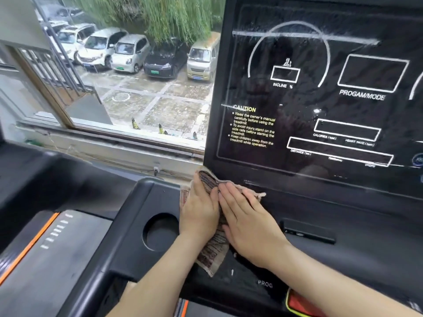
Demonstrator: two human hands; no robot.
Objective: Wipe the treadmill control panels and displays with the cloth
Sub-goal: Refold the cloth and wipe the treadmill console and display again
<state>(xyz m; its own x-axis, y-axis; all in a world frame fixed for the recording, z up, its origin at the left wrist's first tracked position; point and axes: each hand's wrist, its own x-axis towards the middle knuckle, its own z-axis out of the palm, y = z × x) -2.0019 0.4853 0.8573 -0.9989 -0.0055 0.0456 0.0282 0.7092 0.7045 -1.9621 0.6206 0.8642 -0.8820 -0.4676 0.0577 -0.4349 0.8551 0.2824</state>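
The cloth [212, 250], beige with dark stripes, lies on the black control panel [366, 225] just below the display [320, 88], under the display's lower left corner. Both hands are laid flat on it, side by side and touching each other. The left hand [199, 211] is on the part further from the display's middle, and the right hand [249, 223] is on the nearer part. The fingers of both are straight and close together, not curled round the fabric, so neither hand grips it; they only press it down. I judge they are held so to spread the pressure wide and to slide the cloth over the panel. Between the hands the fabric is bunched a little.

The glass of the display shows pale streaks near its top; whether they are smears or reflections I cannot tell.

Below the display toward its right side, the panel runs long and smooth, and only a shallow slot [309, 233] interrupts it, so there is much room for a stroke. Left of the display's corner, the round cup holder [160, 232] opens just beside the left hand, and the cloth could sink into it. The top corner of the cloth touches the display's bottom frame, which stops movement upward. Far below the display sits a red part [302, 303], perhaps a stop control, which it is better not to press
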